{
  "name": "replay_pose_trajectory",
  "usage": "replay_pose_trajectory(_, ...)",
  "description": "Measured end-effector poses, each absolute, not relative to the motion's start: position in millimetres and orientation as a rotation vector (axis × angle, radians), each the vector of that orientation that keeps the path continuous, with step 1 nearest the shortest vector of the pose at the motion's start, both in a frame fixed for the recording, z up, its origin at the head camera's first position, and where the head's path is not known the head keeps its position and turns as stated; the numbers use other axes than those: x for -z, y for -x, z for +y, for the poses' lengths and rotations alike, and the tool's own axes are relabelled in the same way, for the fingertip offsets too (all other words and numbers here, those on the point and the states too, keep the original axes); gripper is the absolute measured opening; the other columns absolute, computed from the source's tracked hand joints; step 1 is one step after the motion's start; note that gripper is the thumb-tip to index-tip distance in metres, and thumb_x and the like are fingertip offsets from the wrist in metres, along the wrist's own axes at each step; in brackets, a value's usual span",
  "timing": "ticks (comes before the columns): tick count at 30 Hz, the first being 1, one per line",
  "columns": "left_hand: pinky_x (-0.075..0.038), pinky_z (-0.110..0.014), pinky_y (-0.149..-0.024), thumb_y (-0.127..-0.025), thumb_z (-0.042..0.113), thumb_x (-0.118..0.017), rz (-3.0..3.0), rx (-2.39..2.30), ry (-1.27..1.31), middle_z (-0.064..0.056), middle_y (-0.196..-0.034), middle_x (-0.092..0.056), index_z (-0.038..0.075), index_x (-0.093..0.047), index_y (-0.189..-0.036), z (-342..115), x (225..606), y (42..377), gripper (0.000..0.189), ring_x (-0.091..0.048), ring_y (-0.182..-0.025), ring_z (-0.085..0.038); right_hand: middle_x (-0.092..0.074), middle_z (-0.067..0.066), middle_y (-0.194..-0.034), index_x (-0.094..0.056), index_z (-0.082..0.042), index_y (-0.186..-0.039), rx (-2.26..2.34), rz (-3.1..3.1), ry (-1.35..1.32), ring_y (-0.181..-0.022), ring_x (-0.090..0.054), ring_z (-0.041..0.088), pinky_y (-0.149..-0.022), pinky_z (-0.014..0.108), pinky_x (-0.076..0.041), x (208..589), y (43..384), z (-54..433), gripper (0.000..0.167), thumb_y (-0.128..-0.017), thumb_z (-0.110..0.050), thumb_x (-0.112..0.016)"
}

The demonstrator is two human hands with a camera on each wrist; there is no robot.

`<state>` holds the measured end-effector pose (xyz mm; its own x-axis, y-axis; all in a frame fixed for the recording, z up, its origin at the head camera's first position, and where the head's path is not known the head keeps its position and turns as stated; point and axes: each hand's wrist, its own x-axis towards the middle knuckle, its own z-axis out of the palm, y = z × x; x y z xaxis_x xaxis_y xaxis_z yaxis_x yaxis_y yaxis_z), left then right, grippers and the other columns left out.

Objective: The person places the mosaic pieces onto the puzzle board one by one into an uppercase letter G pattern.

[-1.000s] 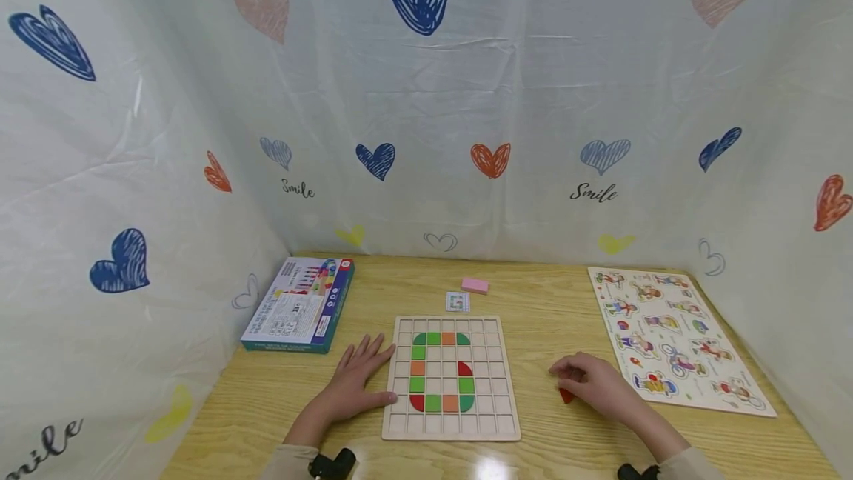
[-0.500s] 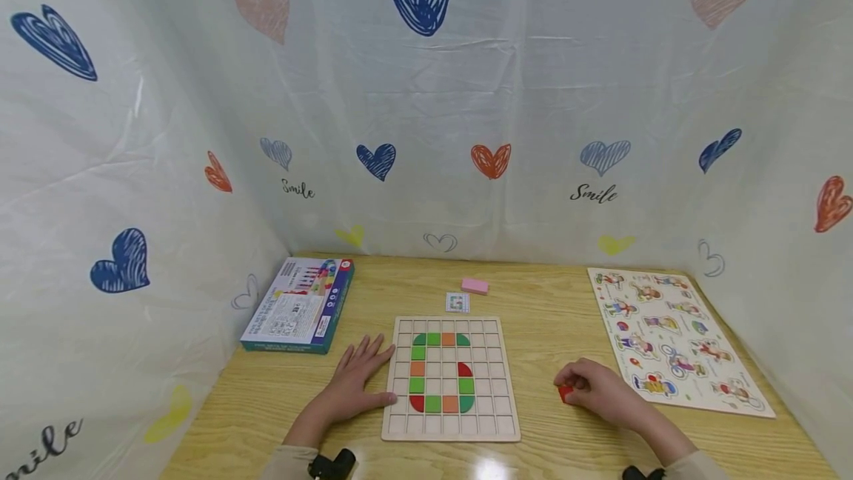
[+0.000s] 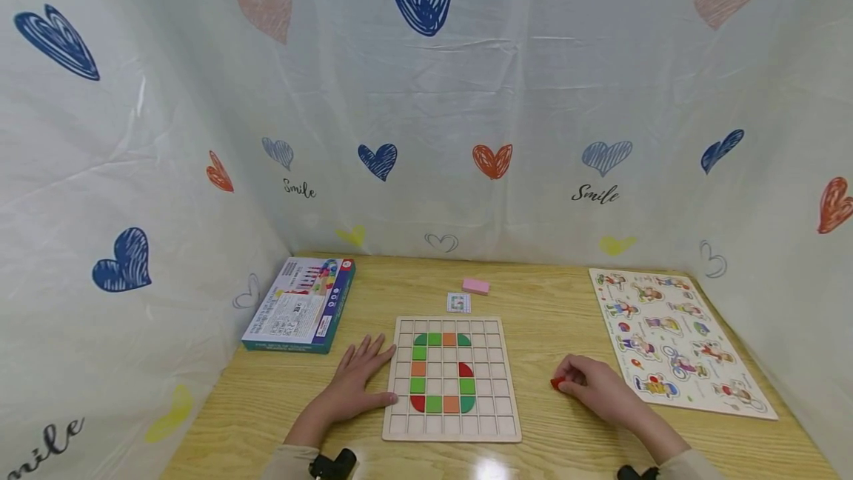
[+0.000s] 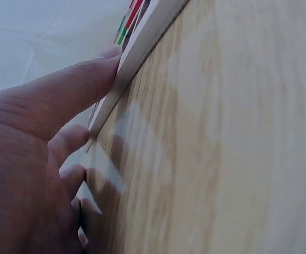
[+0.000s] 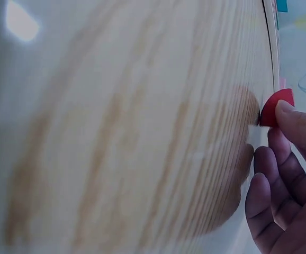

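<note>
My right hand (image 3: 596, 390) pinches a red quarter-circle tile (image 5: 272, 109) between thumb and fingers, close over the table right of the grid board. Fingers spread, my left hand (image 3: 352, 385) lies at the left edge of the wooden grid board (image 3: 493, 424). In the left wrist view its thumb (image 4: 84, 84) touches the board's edge. Green, orange and red tiles form a ring-like outline in the board's cells, with a red quarter-circle tile (image 3: 465, 370) on the right side and a green square tile (image 3: 466, 386) just below it.
Behind the board lie a small pattern card (image 3: 458, 303) and a pink block (image 3: 476, 287). A flat box (image 3: 300, 306) sits at the back left. On the right is a picture puzzle board (image 3: 673, 339). A heart-printed curtain (image 3: 426, 95) encloses the table (image 3: 533, 302).
My right hand turns the red tile in its fingers and shifts it slightly left and up in the head view. The left hand stays in place.
</note>
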<state>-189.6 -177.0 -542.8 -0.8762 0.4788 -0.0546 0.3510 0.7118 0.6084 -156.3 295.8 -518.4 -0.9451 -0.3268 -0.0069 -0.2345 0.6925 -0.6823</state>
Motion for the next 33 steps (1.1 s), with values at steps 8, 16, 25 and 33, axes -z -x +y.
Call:
replay_pose_trajectory(8, 0.004, -0.059, -0.122, -0.089, 0.056, -0.071, 2.707, -0.903, -0.663, -0.013, -0.169, -0.017, 0.016, -0.037, -0.159, -176.9, 541.3, 189.2, 0.087, -0.003, -0.156, -0.04, -0.062, -0.005, -0.088, -0.064, -0.013, -0.1, 1.171, 2.759, 0.392, -0.075, -0.055, 0.004, -0.064, 0.023, -0.048, 515.7, 158.9, 286.6, 0.009, -0.096, -0.016, -0.072)
replay_pose_trajectory(16, 0.005, -0.059, -0.122, -0.089, 0.055, -0.071, 2.704, -0.913, -0.667, -0.014, -0.169, -0.017, 0.015, -0.038, -0.159, -175.9, 539.0, 187.9, 0.087, -0.003, -0.155, -0.04, -0.061, -0.005, -0.092, -0.07, -0.014, -0.118, 1.162, 2.754, 0.53, -0.08, -0.054, 0.005, -0.068, 0.025, -0.049, 515.5, 166.5, 275.6, 0.019, -0.099, -0.013, -0.066)
replay_pose_trajectory(25, 0.005, -0.059, -0.122, -0.089, 0.055, -0.071, 2.706, -0.913, -0.668, -0.014, -0.169, -0.017, 0.016, -0.038, -0.159, -176.1, 539.1, 187.8, 0.087, -0.002, -0.155, -0.04, -0.065, -0.006, -0.091, -0.073, -0.016, -0.112, 1.222, 2.719, 0.508, -0.078, -0.057, 0.006, -0.065, 0.025, -0.048, 515.6, 177.3, 250.7, 0.014, -0.099, -0.019, -0.068)
replay_pose_trajectory(33, 0.005, -0.059, -0.122, -0.089, 0.055, -0.071, 2.705, -0.916, -0.668, -0.014, -0.169, -0.017, 0.015, -0.038, -0.159, -176.1, 539.1, 187.4, 0.087, -0.003, -0.155, -0.041, -0.064, -0.009, -0.085, -0.073, -0.016, -0.104, 1.257, 2.703, 0.524, -0.078, -0.058, 0.008, -0.067, 0.024, -0.05, 513.1, 187.1, 213.5, 0.009, -0.096, -0.02, -0.072)
